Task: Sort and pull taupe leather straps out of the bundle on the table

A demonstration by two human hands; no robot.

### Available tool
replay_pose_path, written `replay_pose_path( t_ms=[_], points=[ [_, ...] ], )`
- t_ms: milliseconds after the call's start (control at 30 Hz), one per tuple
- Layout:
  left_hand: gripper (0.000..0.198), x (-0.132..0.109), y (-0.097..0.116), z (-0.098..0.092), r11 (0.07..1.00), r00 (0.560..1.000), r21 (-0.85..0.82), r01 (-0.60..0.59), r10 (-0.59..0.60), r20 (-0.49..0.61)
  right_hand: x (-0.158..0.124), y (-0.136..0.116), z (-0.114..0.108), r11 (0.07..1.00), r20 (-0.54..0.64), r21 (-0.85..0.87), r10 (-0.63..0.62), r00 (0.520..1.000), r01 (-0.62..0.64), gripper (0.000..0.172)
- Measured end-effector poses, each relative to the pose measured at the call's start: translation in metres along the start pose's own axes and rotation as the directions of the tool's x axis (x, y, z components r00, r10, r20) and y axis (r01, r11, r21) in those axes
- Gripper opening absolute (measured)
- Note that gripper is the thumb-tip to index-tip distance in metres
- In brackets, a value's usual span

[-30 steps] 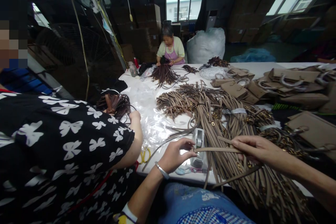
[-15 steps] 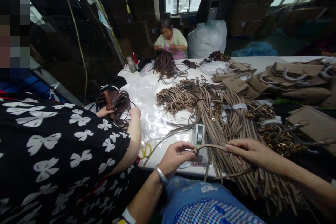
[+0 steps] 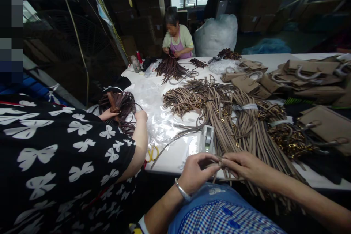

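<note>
Over the table's near edge, my left hand (image 3: 201,170) pinches a taupe strap (image 3: 221,163) between thumb and fingers. My right hand (image 3: 244,166) meets it there, closed on the same strap, and the fingertips of both hands nearly touch. The strap's exact fold or fitting at the fingertips is too small to make out. Just behind my hands lies a large bundle of taupe straps (image 3: 216,117) with gold clasps. A tape dispenser (image 3: 207,137) stands beyond my left fingers. A second strap bundle (image 3: 251,124), bound with a pale band, lies to the right.
A co-worker in a bow-print shirt (image 3: 82,146) at left handles dark brown straps (image 3: 123,106). Another person (image 3: 178,40) works across the white table (image 3: 170,161). Yellow-handled scissors (image 3: 153,153), clear plastic (image 3: 153,117) and stacked taupe bags (image 3: 309,76) lie about.
My hands have come together: the left moved right, and the right now grips the strap close to the left fingertips. The person across the table has lowered the dark straps.
</note>
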State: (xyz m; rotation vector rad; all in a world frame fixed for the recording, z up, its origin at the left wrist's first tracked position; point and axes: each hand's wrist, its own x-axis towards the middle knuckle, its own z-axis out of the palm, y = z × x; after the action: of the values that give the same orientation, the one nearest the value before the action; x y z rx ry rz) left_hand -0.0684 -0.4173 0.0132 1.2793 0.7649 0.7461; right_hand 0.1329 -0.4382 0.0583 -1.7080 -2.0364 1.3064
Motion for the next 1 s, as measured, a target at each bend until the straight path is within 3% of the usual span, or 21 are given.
replay_pose_path(
  t_ms=[133, 267, 467, 667, 833, 1000],
  points=[
    [0.028, 0.000, -0.005, 0.001, 0.998, 1.000, -0.052, 0.017, -0.018, -0.019, -0.004, 0.002, 0.000, 0.998, -0.063, 0.066, -0.016, 0.998, 0.020, 0.041],
    [0.028, 0.001, -0.007, 0.003, 0.998, 1.000, -0.054, 0.014, -0.014, -0.007, -0.008, 0.004, -0.003, 0.985, -0.112, 0.166, 0.058, 0.992, -0.039, 0.036],
    [0.028, 0.003, -0.005, 0.002, 0.988, 0.997, 0.133, -0.081, 0.081, 0.005, -0.015, 0.001, -0.012, 0.924, 0.036, 0.373, 0.080, 0.996, -0.088, 0.040],
    [0.027, 0.001, -0.010, 0.003, 0.998, 0.998, 0.039, -0.052, 0.051, 0.034, -0.013, 0.011, -0.017, 0.930, 0.056, 0.340, 0.130, 0.990, -0.141, 0.036],
    [0.024, 0.000, -0.004, 0.008, 0.980, 0.996, 0.180, -0.088, 0.083, 0.030, -0.010, 0.011, -0.020, 0.975, 0.075, 0.206, 0.066, 0.995, -0.080, 0.036],
    [0.024, 0.003, 0.000, 0.009, 0.963, 0.991, 0.235, -0.132, 0.134, 0.010, -0.003, 0.005, -0.012, 0.976, 0.062, 0.217, 0.015, 0.998, -0.028, 0.036]
  ],
)
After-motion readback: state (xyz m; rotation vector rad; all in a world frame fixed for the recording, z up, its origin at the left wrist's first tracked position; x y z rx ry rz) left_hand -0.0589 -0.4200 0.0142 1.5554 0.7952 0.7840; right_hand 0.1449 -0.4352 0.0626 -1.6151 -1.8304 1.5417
